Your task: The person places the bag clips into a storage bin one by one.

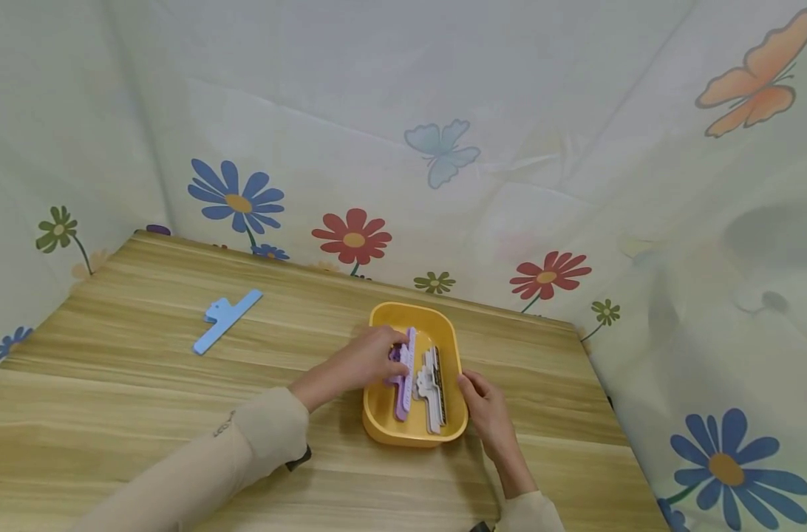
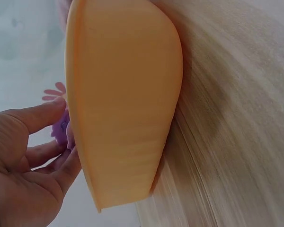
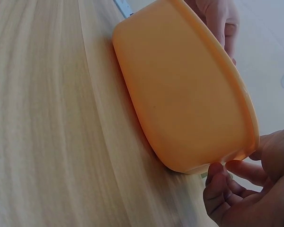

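Note:
A yellow plastic box [image 1: 437, 319] with rounded corners stands on the wooden table. My left hand [image 1: 366, 360] reaches over its left rim and pinches a purple clip [image 1: 409, 384], which lies lengthwise inside the box. The left wrist view shows thumb and fingers around the purple clip [image 2: 60, 128] at the rim. Beside it in the box is a white clip [image 1: 433, 403], with a black-patterned strip along its right side. My right hand [image 1: 488, 414] holds the box's right rim; in the right wrist view its fingertips [image 3: 215, 169] touch the box's outer wall.
On the table to the left lies a light blue clip [image 1: 227, 322], apart from the box. A white curtain [image 1: 297, 74] printed with flowers and butterflies hangs behind the table [image 1: 124, 414] and along its sides.

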The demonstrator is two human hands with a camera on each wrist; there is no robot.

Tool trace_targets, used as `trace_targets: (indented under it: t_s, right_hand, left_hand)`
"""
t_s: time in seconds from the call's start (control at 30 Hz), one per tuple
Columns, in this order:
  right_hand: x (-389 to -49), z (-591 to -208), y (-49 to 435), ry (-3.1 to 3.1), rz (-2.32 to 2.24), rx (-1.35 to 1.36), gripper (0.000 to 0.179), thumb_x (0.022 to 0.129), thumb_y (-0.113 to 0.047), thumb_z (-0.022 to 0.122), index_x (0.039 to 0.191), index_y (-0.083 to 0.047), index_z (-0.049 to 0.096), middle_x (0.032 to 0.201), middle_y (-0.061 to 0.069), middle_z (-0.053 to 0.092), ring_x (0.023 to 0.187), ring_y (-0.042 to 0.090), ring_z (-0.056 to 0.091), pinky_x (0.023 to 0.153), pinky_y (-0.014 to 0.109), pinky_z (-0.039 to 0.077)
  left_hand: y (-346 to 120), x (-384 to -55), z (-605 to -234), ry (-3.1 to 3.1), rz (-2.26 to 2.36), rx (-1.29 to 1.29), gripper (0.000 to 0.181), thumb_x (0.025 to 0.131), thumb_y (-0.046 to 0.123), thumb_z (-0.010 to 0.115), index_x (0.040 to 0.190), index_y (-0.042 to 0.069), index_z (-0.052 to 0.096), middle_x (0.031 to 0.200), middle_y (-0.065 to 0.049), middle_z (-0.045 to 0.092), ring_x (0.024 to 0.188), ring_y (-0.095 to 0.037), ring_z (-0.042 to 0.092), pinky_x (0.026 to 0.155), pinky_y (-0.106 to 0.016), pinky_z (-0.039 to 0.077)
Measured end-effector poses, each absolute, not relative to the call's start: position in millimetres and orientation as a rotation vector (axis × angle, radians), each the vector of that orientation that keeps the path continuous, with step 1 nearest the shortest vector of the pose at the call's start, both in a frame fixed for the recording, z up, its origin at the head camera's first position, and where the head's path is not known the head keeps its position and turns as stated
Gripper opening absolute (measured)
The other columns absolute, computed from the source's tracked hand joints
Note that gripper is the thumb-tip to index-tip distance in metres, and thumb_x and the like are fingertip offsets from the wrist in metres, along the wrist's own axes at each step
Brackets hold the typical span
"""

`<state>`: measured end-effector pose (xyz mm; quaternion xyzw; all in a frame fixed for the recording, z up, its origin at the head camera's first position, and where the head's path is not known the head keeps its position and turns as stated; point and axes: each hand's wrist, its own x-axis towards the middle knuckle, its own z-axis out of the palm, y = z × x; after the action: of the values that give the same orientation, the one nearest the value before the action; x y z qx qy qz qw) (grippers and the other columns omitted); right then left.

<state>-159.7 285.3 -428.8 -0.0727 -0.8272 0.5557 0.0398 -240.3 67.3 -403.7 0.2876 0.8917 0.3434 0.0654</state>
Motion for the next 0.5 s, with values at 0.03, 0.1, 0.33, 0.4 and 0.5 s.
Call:
trace_targets:
  t_s: [0.03, 0.1, 0.33, 0.4, 0.5]
  right_hand:
    - [-159.7, -428.7, 285.3, -2.535, 1.7, -0.221, 0.035, 0.096, -0.018, 0.053, 0.123, 0.003, 0.057, 0.115, 0.024, 0.059, 0.101, 0.036, 0.057, 0.082, 0.043, 0.049]
    - [-159.8, -428.6, 285.2, -2.535, 1.694, -0.218, 0.035, 0.096, -0.018, 0.053, 0.123, 0.003, 0.057, 0.115, 0.023, 0.059, 0.101, 0.036, 0.057, 0.082, 0.044, 0.049]
    - [-160.4, -429.4, 286.2, -2.532, 1.695, -0.2, 0.035, 0.096, -0.018, 0.053, 0.123, 0.003, 0.057, 0.114, 0.023, 0.06, 0.101, 0.036, 0.057, 0.081, 0.043, 0.05]
    - [-160.2, -429.1, 286.1, -2.528, 1.693, -0.199, 0.034, 0.096, -0.018, 0.053, 0.123, 0.003, 0.058, 0.114, 0.023, 0.06, 0.101, 0.036, 0.058, 0.08, 0.042, 0.05]
    - [-159.6, -427.8, 285.6, -2.524, 1.694, -0.198, 0.034, 0.096, -0.018, 0.053, 0.122, 0.003, 0.058, 0.114, 0.023, 0.06, 0.101, 0.036, 0.058, 0.08, 0.04, 0.05]
  left_hand:
    - [68.2, -240.7, -404.4, 2.693, 1.023, 0.857, 0.052, 0.079, 0.027, 0.075, 0.123, 0.005, 0.06, 0.113, -0.008, 0.06, 0.091, -0.014, 0.052, 0.084, -0.03, 0.045]
    - [69.9, -241.3, -406.1, 2.698, 0.999, 0.856, 0.053, 0.079, 0.027, 0.076, 0.123, 0.005, 0.059, 0.112, -0.008, 0.06, 0.091, -0.014, 0.052, 0.084, -0.03, 0.046]
    - [75.7, -242.7, -410.8, 2.706, 0.943, 0.884, 0.053, 0.079, 0.027, 0.075, 0.123, 0.003, 0.059, 0.114, -0.009, 0.06, 0.095, -0.016, 0.052, 0.088, -0.032, 0.045]
    - [77.3, -242.7, -411.4, 2.703, 0.921, 0.869, 0.053, 0.079, 0.027, 0.075, 0.124, 0.004, 0.059, 0.112, -0.008, 0.06, 0.093, -0.015, 0.052, 0.085, -0.031, 0.045]
    - [79.4, -242.3, -411.9, 2.713, 0.88, 0.846, 0.053, 0.08, 0.029, 0.074, 0.125, 0.005, 0.059, 0.109, -0.006, 0.06, 0.089, -0.015, 0.051, 0.079, -0.029, 0.045]
